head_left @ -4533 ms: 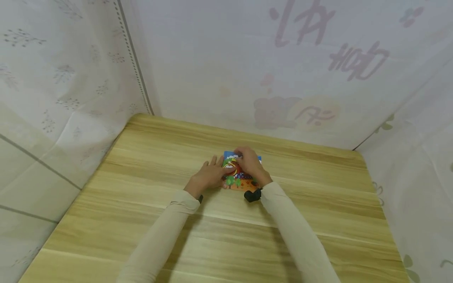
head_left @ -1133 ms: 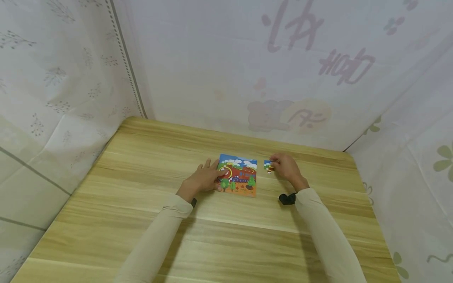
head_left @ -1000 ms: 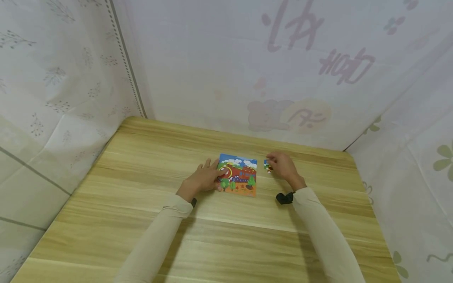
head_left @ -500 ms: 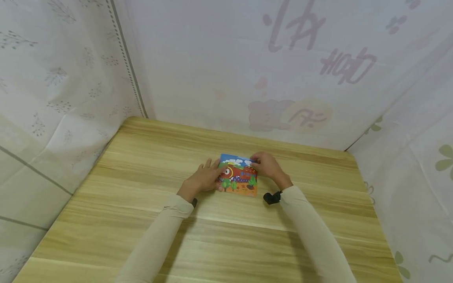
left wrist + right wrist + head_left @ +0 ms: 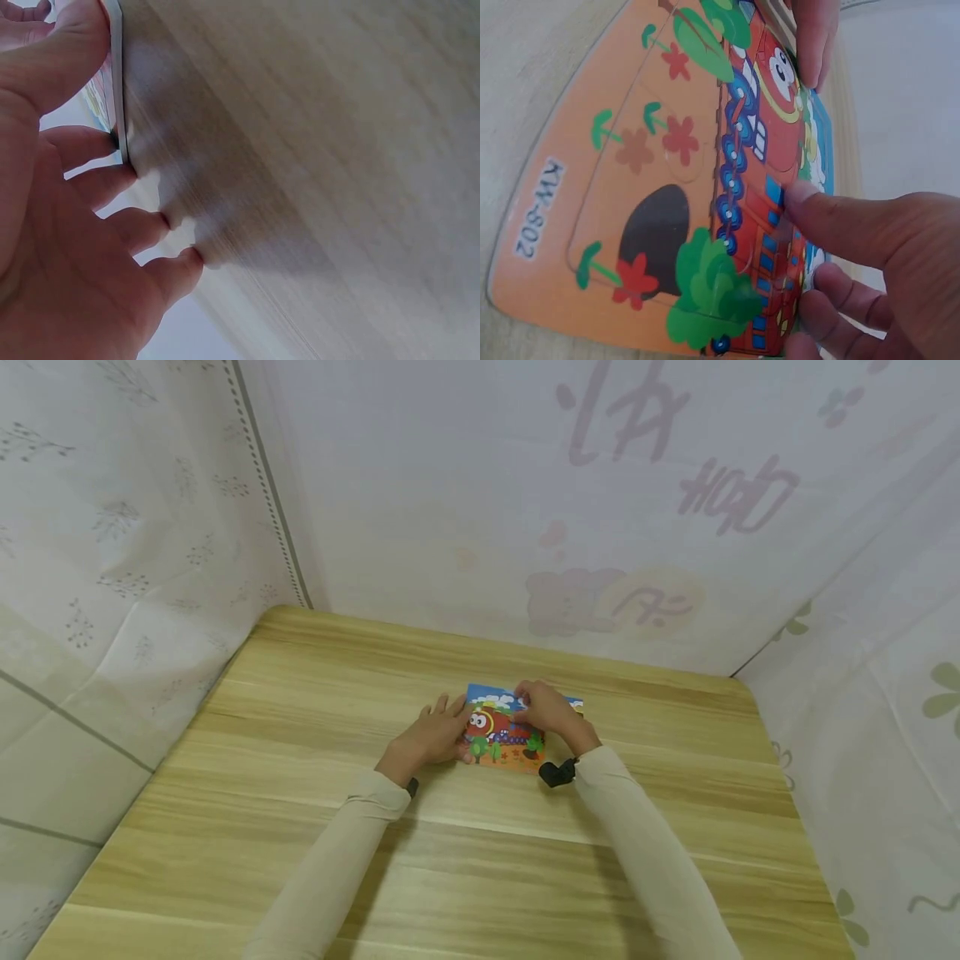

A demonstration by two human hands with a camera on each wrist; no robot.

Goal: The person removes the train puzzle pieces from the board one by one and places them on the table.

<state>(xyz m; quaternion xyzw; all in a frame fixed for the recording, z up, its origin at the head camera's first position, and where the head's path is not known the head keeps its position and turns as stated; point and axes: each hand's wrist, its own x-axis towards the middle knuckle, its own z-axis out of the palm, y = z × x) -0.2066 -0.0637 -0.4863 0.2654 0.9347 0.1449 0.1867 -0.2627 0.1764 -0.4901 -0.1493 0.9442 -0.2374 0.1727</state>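
A flat jigsaw puzzle (image 5: pixel 513 758) with a smiling red train, trees and an orange ground lies on the table. Along its left edge rests my left hand (image 5: pixel 431 737); the thumb reaches onto the board while the other fingers spread over the tabletop in the left wrist view. Over the upper right of the picture is my right hand (image 5: pixel 551 710). Its thumb (image 5: pixel 847 221) touches the train, with the curled fingertips a little apart from it, and no piece shows between them. A blue-and-white bit of a loose puzzle piece (image 5: pixel 576 702) peeks out past this hand, mostly hidden.
The puzzle sits near the back of a wood-grain table (image 5: pixel 450 877). White patterned curtains (image 5: pixel 420 485) hang close behind it and on both sides. A black wrist camera (image 5: pixel 557 773) juts from the right wrist close to the board's lower right corner.
About a second ago my right hand was at the loose piece right of the board; it has since moved left over the puzzle. The left thumb has shifted off the train's face.
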